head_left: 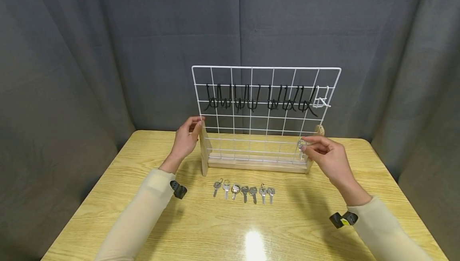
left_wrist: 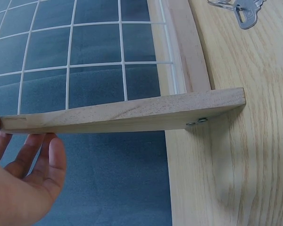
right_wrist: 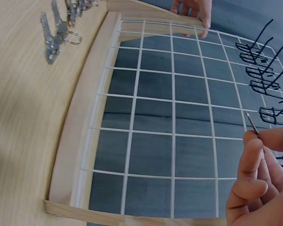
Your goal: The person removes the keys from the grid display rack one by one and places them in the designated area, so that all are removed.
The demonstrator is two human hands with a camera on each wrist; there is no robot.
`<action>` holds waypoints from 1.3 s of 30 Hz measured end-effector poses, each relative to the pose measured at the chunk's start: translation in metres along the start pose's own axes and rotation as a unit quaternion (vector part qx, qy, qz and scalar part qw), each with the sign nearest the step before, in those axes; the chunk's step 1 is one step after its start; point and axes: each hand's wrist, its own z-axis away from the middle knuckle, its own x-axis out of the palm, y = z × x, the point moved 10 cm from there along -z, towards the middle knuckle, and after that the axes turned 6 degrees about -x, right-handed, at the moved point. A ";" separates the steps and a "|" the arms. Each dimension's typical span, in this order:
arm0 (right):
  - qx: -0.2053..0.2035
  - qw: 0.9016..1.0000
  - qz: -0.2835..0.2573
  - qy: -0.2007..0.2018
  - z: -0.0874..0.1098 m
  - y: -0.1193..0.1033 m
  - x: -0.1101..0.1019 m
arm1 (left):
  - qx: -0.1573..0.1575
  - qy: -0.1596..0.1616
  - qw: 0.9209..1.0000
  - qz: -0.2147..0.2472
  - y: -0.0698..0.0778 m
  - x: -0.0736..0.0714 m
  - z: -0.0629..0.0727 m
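Note:
My left hand (head_left: 186, 139) grips the wooden side support (head_left: 203, 149) of a white wire grid rack (head_left: 266, 116) near its top. In the left wrist view, fingers (left_wrist: 56, 160) lie against the outer face of that support. Between thumb and fingertips, my right hand (head_left: 328, 159) pinches a silver key (head_left: 300, 153) upright in front of the grid's lower right part. The right wrist view shows the key (right_wrist: 252, 123) nearly edge-on, so its shape is hard to see there. Several silver keys (head_left: 244, 192), some with rings, lie in a row on the table before the rack.
Several black hooks (head_left: 253, 103) hang along the grid's upper rows, prongs pointing outward. One white hook (head_left: 321, 101) hangs at the far right. The rack stands on a wood-grain table (head_left: 215, 225), with grey curtains (head_left: 172, 33) behind and at both sides.

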 end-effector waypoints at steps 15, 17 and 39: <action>0.052 0.996 -0.019 -0.066 0.007 0.033 0.028 | 0.004 -0.003 1.000 -0.008 -0.001 0.001 -0.001; 0.063 0.995 -0.022 -0.075 0.009 0.036 0.031 | 0.003 -0.003 1.000 -0.008 -0.001 0.001 -0.001; 0.116 0.979 -0.046 -0.160 0.026 0.066 0.068 | -0.003 -0.001 1.000 -0.002 -0.002 0.000 -0.001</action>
